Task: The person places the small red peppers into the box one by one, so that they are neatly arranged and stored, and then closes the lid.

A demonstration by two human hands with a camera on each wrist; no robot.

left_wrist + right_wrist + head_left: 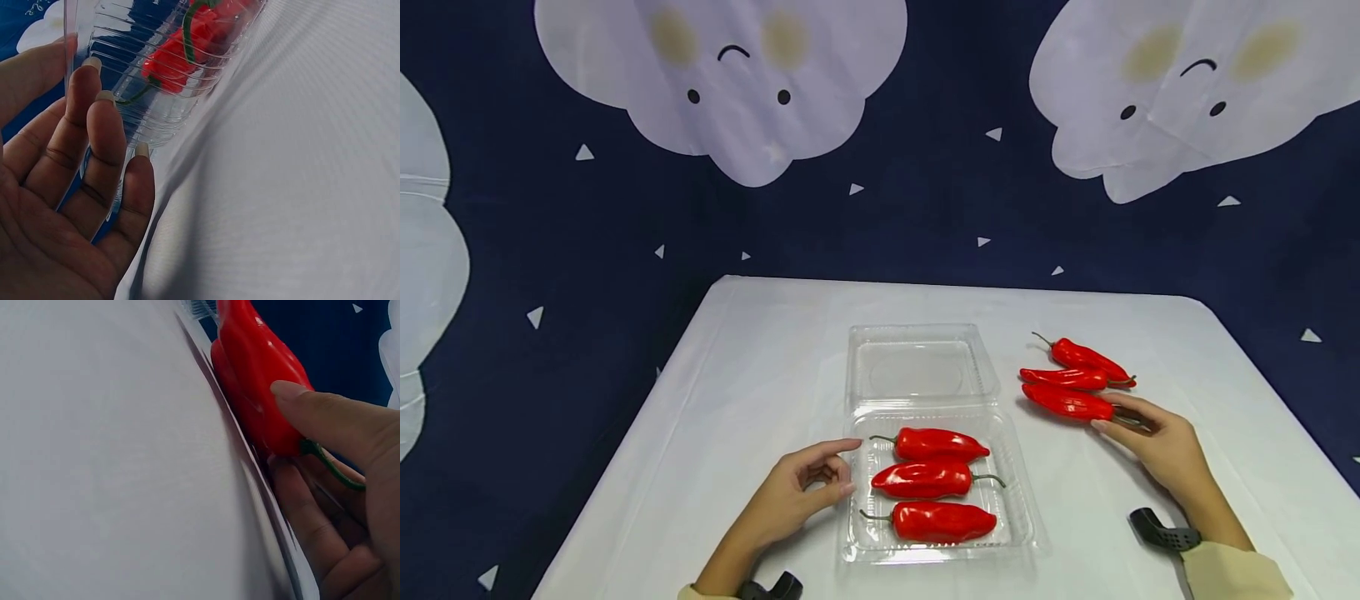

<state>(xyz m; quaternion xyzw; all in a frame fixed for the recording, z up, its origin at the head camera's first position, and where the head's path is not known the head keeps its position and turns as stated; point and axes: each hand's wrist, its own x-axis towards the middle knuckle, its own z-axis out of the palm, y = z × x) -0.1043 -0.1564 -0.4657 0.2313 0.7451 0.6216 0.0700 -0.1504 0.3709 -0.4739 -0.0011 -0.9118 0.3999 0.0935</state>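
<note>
A clear plastic clamshell box [1026, 533] lies unfolded on the table, its lid [917, 333] laid back behind the base. Three red peppers, at the back [936, 443], middle [921, 480] and front [943, 522], lie side by side in the base. At the box's left side my left hand [797, 492] has its fingertips by the wall, fingers loosely bent and gripping nothing. On the right, my right hand [1165, 442] holds another red pepper [1067, 402] near its stem end; in the right wrist view the thumb presses on the pepper [262, 369], beside its green stem [334, 465].
Just behind the held pepper lie two more red peppers, a nearer one [1067, 379] and a farther one [1086, 357], close together. All stand on a white-covered table [760, 358]. A dark blue backdrop [925, 225] with clouds hangs behind it.
</note>
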